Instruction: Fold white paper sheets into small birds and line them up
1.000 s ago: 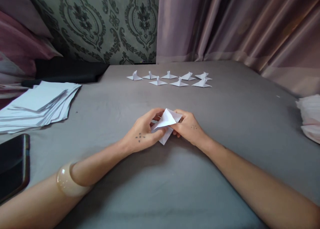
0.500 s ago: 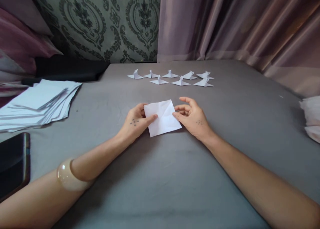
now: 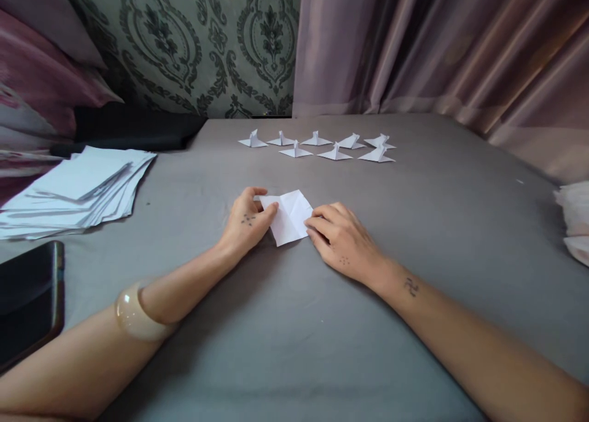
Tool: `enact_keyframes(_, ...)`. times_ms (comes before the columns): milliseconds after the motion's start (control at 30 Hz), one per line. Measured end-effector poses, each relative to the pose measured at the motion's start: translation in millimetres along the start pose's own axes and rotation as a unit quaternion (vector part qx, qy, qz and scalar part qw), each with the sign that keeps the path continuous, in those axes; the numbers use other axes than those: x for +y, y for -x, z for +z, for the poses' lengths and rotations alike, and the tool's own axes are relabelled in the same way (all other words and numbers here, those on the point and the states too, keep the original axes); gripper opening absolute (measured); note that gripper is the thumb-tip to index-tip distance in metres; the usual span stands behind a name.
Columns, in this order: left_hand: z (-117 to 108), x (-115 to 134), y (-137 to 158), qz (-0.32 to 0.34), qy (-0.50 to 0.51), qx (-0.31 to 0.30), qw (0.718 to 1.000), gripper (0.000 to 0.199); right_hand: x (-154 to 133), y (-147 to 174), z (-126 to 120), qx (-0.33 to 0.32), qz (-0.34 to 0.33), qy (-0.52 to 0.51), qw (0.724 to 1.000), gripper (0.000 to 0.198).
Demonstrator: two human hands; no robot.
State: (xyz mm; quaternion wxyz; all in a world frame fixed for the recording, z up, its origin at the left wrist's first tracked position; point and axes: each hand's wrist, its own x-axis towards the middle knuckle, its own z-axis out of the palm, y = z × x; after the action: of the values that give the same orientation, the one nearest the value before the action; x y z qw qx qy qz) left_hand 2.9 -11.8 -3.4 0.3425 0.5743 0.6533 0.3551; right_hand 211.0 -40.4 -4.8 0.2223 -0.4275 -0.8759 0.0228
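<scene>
A small creased sheet of white paper (image 3: 289, 218) is held between my two hands, just above the grey cloth surface. My left hand (image 3: 249, 219) pinches its left edge, thumb on top and fingers behind. At the right edge, my right hand (image 3: 338, 235) grips the paper with thumb and fingertips, its back turned up. Crease lines run across the paper, and it bends along the middle. Beyond the hands, several folded white paper birds (image 3: 335, 152) stand in two rows.
A stack of white paper sheets (image 3: 87, 183) lies at the left, with a dark phone (image 3: 32, 302) nearer me. Black cloth (image 3: 138, 126) is folded behind the stack. A whitish bundle (image 3: 575, 216) sits at the right edge. Curtains (image 3: 414, 48) hang at the back.
My right hand has turned over, back upward, and moved slightly left and down at the paper's right edge. The paper, flatter before, now bends along its creases and looks narrower.
</scene>
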Motion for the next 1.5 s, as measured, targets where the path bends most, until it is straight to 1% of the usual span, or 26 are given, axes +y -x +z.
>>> enact_keyframes(33, -2, -2, -2, 0.018, -0.039, 0.001, 0.999, 0.047, 1, 0, 1, -0.005, 0.007, -0.008, 1.0, 0.021)
enact_keyframes(100, -6, -5, -5, 0.08, -0.123, 0.012, 0.989, 0.048, 3, 1, 1, -0.011, 0.016, -0.021, 1.0, 0.021)
enact_keyframes(167, -9, -3, -4, 0.167, -0.2, 0.042, 0.965, 0.044, 3, 2, -1, -0.015, 0.028, -0.038, 0.999, 0.02)
enact_keyframes(233, -8, 3, 1, 0.253, -0.249, 0.059, 0.933, 0.033, 5, 2, -3, -0.022, 0.048, -0.065, 0.997, 0.018)
enact_keyframes(267, -7, 7, 4, 0.289, -0.263, 0.049, 0.919, 0.026, 6, 2, -3, -0.028, 0.057, -0.082, 0.995, 0.018)
enact_keyframes(300, -6, 11, 9, 0.32, -0.274, 0.017, 0.907, 0.022, 7, 1, -4, -0.035, 0.064, -0.1, 0.992, 0.02)
enact_keyframes(333, -4, 14, 13, 0.342, -0.282, -0.018, 0.896, 0.022, 9, 1, -5, -0.041, 0.071, -0.117, 0.99, 0.021)
enact_keyframes(400, 0, 19, 21, 0.355, -0.309, -0.082, 0.878, 0.031, 12, 0, -5, -0.048, 0.082, -0.137, 0.986, 0.022)
enact_keyframes(467, 2, 21, 25, 0.349, -0.34, -0.114, 0.866, 0.037, 13, 0, -5, -0.046, 0.088, -0.133, 0.986, 0.02)
enact_keyframes(567, 1, 21, 27, 0.346, -0.383, -0.12, 0.848, 0.029, 11, 0, -5, -0.038, 0.068, -0.087, 0.993, 0.017)
enact_keyframes(633, -1, 22, 27, 0.351, -0.404, -0.124, 0.836, 0.022, 9, 1, -5, -0.031, 0.048, -0.055, 0.997, 0.02)
enact_keyframes(667, -1, 21, 27, 0.354, -0.408, -0.125, 0.832, 0.021, 8, 1, -5, -0.028, 0.043, -0.045, 0.998, 0.021)
enact_keyframes(733, -1, 20, 26, 0.357, -0.398, -0.121, 0.836, 0.024, 7, 1, -5, -0.025, 0.048, -0.041, 0.998, 0.021)
enact_keyframes(767, 0, 19, 25, 0.356, -0.383, -0.115, 0.844, 0.026, 7, 1, -6, -0.025, 0.055, -0.043, 0.997, 0.019)
enact_keyframes(833, 1, 15, 22, 0.342, -0.339, -0.096, 0.871, 0.027, 7, 2, -6, -0.022, 0.076, -0.052, 0.995, 0.015)
enact_keyframes(933, 3, 10, 17, 0.285, -0.278, -0.08, 0.914, 0.026, 5, 1, -5, -0.008, 0.116, -0.064, 0.991, 0.011)
enact_keyframes(1033, 3, 10, 12, 0.237, -0.239, -0.087, 0.938, 0.024, 4, 0, -4, 0.004, 0.152, -0.082, 0.985, 0.01)
enact_keyframes(1133, 3, 12, 12, 0.211, -0.206, -0.098, 0.95, 0.022, 6, -2, -3, 0.002, 0.174, -0.11, 0.979, 0.008)
enact_keyframes(1300, 2, 15, 15, 0.178, -0.168, -0.116, 0.963, 0.016, 14, -2, -3, -0.017, 0.176, -0.161, 0.971, 0.004)
enact_keyframes(1367, 3, 15, 16, 0.187, -0.177, -0.114, 0.96, 0.014, 16, -1, -3, -0.021, 0.178, -0.175, 0.968, 0.003)
enact_keyframes(1500, 7, 15, 18, 0.217, -0.197, -0.09, 0.952, 0.016, 16, -2, -3, -0.023, 0.191, -0.182, 0.964, 0.005)
